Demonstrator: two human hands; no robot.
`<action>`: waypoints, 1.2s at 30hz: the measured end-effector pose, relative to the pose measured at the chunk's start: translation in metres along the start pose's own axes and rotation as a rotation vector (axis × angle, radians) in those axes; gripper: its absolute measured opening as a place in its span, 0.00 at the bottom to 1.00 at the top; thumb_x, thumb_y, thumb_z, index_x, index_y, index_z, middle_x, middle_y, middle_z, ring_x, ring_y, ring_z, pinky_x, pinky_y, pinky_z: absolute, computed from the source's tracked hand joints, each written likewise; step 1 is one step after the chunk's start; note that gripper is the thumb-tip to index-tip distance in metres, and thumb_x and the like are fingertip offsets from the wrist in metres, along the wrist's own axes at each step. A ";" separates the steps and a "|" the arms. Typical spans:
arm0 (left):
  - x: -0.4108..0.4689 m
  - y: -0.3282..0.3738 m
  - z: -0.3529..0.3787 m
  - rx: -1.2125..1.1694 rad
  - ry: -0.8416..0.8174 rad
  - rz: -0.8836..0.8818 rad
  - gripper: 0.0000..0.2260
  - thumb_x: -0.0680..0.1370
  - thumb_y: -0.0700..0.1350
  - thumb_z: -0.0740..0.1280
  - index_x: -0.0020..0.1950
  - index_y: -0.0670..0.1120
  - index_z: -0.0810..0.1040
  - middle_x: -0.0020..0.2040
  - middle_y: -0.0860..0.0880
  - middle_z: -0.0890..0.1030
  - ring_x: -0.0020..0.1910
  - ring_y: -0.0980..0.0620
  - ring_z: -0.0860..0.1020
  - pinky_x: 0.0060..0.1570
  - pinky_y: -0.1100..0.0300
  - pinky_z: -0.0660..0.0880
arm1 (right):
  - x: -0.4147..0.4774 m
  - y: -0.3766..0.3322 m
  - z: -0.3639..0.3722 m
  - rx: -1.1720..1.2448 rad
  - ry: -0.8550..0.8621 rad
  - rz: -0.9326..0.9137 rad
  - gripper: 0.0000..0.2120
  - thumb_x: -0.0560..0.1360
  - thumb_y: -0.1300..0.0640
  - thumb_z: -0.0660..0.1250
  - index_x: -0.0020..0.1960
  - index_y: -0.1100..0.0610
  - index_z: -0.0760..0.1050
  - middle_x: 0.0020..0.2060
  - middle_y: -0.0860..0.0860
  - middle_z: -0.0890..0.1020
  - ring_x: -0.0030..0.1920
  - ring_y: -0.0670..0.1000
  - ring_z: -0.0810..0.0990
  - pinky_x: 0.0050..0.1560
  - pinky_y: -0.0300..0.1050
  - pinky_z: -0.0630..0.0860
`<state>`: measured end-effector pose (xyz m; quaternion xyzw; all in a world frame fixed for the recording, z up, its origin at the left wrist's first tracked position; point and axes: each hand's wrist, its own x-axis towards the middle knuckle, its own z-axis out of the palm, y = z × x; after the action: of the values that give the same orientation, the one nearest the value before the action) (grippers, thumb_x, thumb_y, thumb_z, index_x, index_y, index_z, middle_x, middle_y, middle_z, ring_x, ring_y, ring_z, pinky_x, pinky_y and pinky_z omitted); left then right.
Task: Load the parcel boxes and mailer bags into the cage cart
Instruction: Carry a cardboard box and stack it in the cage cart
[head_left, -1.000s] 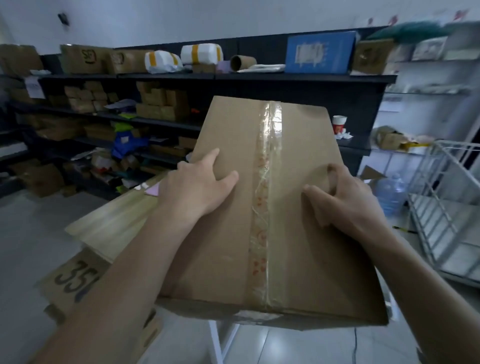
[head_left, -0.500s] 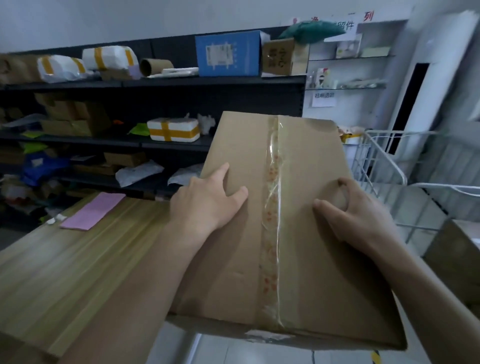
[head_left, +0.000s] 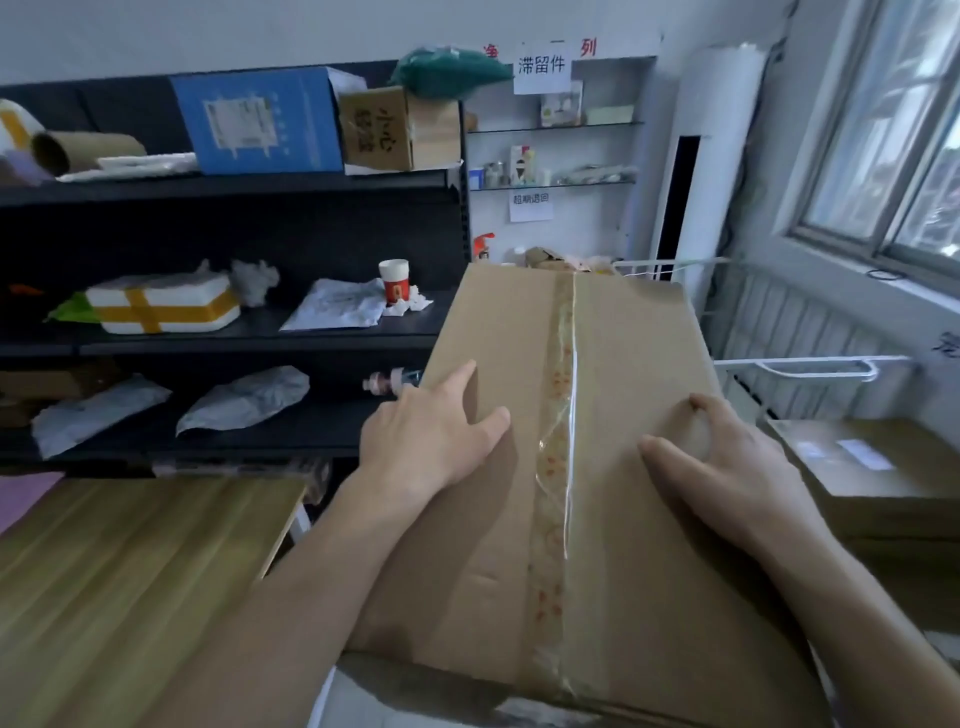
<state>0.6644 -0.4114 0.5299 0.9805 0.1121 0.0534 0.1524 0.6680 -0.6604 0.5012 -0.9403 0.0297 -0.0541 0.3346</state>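
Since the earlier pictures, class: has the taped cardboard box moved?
Yes. The taped cardboard box moved right along the black shelf, toward the cage cart.

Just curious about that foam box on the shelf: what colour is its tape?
Yellow-orange tape crossing the white foam box, clearest in the head view.
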 end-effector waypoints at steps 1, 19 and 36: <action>0.012 0.007 0.004 -0.004 -0.007 0.020 0.31 0.78 0.68 0.57 0.79 0.66 0.54 0.73 0.40 0.69 0.69 0.38 0.71 0.63 0.49 0.69 | 0.009 0.005 -0.001 -0.001 0.006 0.021 0.37 0.73 0.35 0.64 0.77 0.46 0.58 0.67 0.59 0.74 0.65 0.61 0.73 0.62 0.54 0.71; 0.267 0.108 0.070 -0.133 -0.154 0.363 0.28 0.79 0.67 0.54 0.79 0.65 0.56 0.73 0.43 0.71 0.70 0.40 0.71 0.68 0.46 0.69 | 0.192 0.034 0.007 -0.104 0.238 0.289 0.39 0.73 0.36 0.67 0.78 0.49 0.58 0.67 0.59 0.73 0.68 0.60 0.71 0.61 0.52 0.68; 0.332 0.292 0.146 -0.146 -0.279 0.688 0.28 0.80 0.64 0.58 0.80 0.63 0.56 0.73 0.42 0.71 0.70 0.41 0.71 0.67 0.50 0.68 | 0.244 0.153 -0.062 -0.111 0.440 0.557 0.41 0.71 0.32 0.67 0.78 0.47 0.59 0.64 0.57 0.75 0.64 0.59 0.74 0.62 0.52 0.70</action>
<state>1.0657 -0.6462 0.5062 0.9452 -0.2497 -0.0249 0.2089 0.8997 -0.8400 0.4718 -0.8787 0.3591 -0.1604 0.2707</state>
